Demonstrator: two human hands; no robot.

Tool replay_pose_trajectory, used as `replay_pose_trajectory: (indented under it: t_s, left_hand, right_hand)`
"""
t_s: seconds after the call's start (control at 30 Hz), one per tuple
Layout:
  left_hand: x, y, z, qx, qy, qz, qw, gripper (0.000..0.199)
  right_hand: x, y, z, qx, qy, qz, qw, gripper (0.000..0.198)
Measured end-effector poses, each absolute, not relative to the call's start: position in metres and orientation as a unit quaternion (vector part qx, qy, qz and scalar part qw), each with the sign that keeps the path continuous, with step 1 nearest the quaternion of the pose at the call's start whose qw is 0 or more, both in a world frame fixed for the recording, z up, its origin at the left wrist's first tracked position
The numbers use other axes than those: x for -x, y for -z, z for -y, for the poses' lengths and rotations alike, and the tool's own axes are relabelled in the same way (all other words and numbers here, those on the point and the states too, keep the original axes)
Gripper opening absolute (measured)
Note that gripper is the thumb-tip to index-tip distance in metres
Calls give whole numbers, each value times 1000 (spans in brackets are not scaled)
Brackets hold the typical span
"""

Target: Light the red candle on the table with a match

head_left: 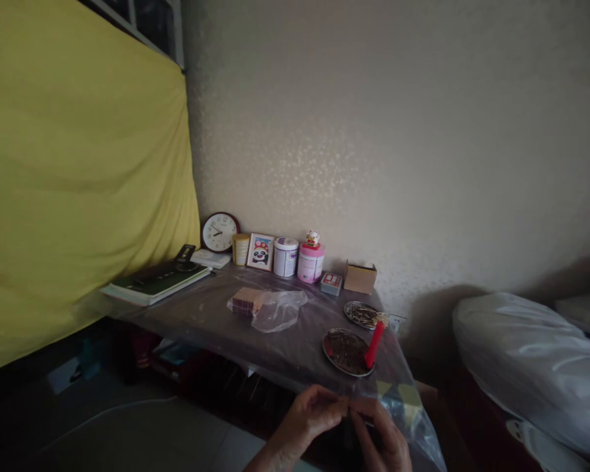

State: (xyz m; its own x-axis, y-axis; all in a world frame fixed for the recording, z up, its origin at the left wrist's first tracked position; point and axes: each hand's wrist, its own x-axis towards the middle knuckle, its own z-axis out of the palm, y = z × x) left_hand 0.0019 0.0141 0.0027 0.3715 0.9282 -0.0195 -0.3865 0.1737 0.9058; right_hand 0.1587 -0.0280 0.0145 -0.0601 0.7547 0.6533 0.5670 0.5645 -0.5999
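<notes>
Down at the near edge of the bench (216, 314), both hands meet: the left hand (307, 413) and right hand (383, 439) have their fingers pinched together on something small between them, too dark and tiny to name. It sits just over the clear plastic sheet (285, 354) covering the bench, close to a round metal dish (348, 352) with a red candle (375, 343) leaning in it. To handle it well I'd judge a steady, light pinch with both hands kept low near the sheet works best. Further back lie a crumpled plastic bag (278, 309), a wall clock (219, 231) and two tins (297, 259)
</notes>
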Motion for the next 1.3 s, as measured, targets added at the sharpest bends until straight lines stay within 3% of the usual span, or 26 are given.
replay_pose_trajectory:
  t_s: [0.57,0.9,1.3]
  left_hand:
    - [5,-3,-12,-473,-452,-252,713,45]
    - [3,1,-16,-454,-495,-308,674,38]
    - [-2,13,-22,-429,-508,-305,682,30]
  right_hand:
    - [-158,-17,29,491,-201,659,534,18]
    - [-173,-9,22,543,-212,501,640,34]
    - [-152,-4,24,478,-225,583,617,25]
